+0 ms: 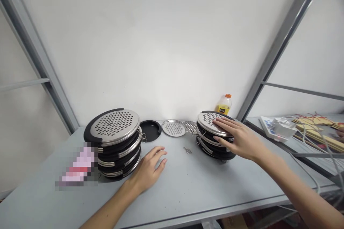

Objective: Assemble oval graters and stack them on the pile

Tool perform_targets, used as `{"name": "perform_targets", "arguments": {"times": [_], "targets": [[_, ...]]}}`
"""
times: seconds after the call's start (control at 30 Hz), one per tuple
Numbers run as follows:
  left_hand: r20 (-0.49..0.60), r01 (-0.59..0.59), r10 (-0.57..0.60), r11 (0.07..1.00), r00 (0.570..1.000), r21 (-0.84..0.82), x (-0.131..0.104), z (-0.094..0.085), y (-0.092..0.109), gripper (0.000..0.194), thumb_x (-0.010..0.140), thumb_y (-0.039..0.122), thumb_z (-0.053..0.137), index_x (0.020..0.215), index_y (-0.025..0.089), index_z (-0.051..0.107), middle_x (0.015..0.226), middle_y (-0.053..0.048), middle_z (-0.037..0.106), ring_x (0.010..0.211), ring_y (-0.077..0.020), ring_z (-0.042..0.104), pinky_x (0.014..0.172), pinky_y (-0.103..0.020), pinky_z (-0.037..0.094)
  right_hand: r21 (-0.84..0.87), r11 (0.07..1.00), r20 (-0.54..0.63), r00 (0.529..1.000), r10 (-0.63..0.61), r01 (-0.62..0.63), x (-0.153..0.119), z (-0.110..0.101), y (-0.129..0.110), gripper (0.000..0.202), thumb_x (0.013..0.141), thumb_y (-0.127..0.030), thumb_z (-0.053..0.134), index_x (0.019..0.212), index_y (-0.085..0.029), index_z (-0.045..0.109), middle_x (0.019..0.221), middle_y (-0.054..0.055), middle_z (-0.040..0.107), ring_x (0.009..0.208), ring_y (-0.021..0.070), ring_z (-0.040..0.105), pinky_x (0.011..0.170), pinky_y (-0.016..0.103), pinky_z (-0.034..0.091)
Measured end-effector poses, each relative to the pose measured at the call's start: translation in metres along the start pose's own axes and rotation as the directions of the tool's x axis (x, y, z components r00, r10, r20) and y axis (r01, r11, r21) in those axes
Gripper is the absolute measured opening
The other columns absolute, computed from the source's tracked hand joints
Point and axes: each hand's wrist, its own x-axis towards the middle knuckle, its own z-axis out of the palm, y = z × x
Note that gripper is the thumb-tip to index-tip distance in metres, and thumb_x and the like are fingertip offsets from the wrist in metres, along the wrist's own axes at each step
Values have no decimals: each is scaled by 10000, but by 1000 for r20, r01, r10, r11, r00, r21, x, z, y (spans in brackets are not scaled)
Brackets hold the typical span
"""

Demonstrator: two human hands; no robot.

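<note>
The right hand point(240, 136) rests spread on the right stack of round, black-and-silver perforated metal discs point(206, 125); whether it grips cannot be told. The left hand point(149, 170), open, is beside the taller, similar left stack point(116, 132). Steadying seems the step; lifting would call for both hands.

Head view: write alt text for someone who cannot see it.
The right hand rests on a stack of perforated discs; the left hand, empty, is beside a taller stack. Loose discs lie between the stacks on a table.
</note>
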Motion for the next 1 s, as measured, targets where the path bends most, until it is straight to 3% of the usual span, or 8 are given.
{"name": "perform_targets", "arguments": {"times": [0.37, 0.53, 0.7, 0.77, 0.8, 0.87, 0.93, 1.0], "targets": [[115, 72, -71, 997, 991, 1, -2, 1, 0, 233, 935, 232, 454, 1118, 207, 595, 1199, -72, 578, 1091, -189, 578, 963, -335, 472, -98, 995, -13, 1000, 25, -27, -7, 10, 4, 553, 895, -487, 458, 1356, -184, 487, 1356, 80, 538, 1282, 295, 449, 1056, 472, 393], [150, 79, -79, 997, 986, 5, -2, 0, 0, 225, 929, 221, 462, 1107, 214, 598, 1184, -56, 587, 1077, -190, 580, 954, -332, 467, -76, 997, -142, 990, -2, -9, -5, 7, 0, 585, 844, -484, 542, 1340, -179, 483, 1351, 117, 525, 1291, 325, 418, 1051, 506, 376], [161, 67, -65, 998, 985, -2, -1, 0, 0, 228, 932, 188, 448, 1103, 212, 598, 1124, -45, 615, 1028, -181, 588, 928, -319, 468, 131, 991, -407, 913, 37, 19, -10, 12, -51, 555, 836, -265, 585, 1362, -184, 426, 1347, 145, 498, 1270, 304, 439, 1039, 487, 388], [156, 59, -59, 998, 986, 3, 1, 0, -1, 239, 940, 174, 425, 1097, 213, 601, 1089, -39, 631, 1013, -178, 587, 921, -318, 467, 221, 965, -444, 896, -29, 141, -14, 23, -81, 536, 824, -182, 566, 1344, -176, 436, 1289, 157, 535, 1208, 290, 492, 988, 470, 426], [156, 57, -58, 998, 986, 8, 1, 0, -2, 245, 943, 168, 415, 1092, 214, 605, 1071, -36, 638, 1006, -178, 587, 917, -319, 468, 260, 935, -394, 910, -124, 240, -15, 30, -96, 488, 822, -157, 550, 1304, -176, 476, 1221, 149, 582, 1148, 275, 535, 949, 450, 449], [155, 68, -71, 997, 985, 22, 2, 1, -4, 250, 943, 170, 408, 1089, 211, 606, 1049, -37, 648, 1003, -180, 590, 917, -322, 471, 370, 837, -182, 915, -359, 402, -10, 47, -118, 351, 836, -136, 507, 1177, -191, 573, 1044, 102, 664, 963, 223, 611, 837, 378, 490], [136, 104, -109, 994, 985, 44, 1, 2, -8, 259, 938, 191, 422, 1141, 198, 583, 1088, -53, 647, 1041, -188, 586, 942, -334, 466, 478, 787, 17, 892, -452, 390, 2, 65, -130, 260, 856, -140, 482, 1061, -200, 630, 944, 69, 687, 855, 190, 625, 775, 330, 492], [114, 155, -163, 985, 980, 75, 0, 5, -12, 337, 928, 220, 445, 1256, 178, 512, 1192, -83, 617, 1122, -202, 563, 986, -355, 450, 525, 794, 106, 902, -418, 307, 20, 84, -131, 233, 877, -162, 472, 1024, -197, 649, 930, 64, 690, 863, 186, 622, 788, 319, 485]]}}
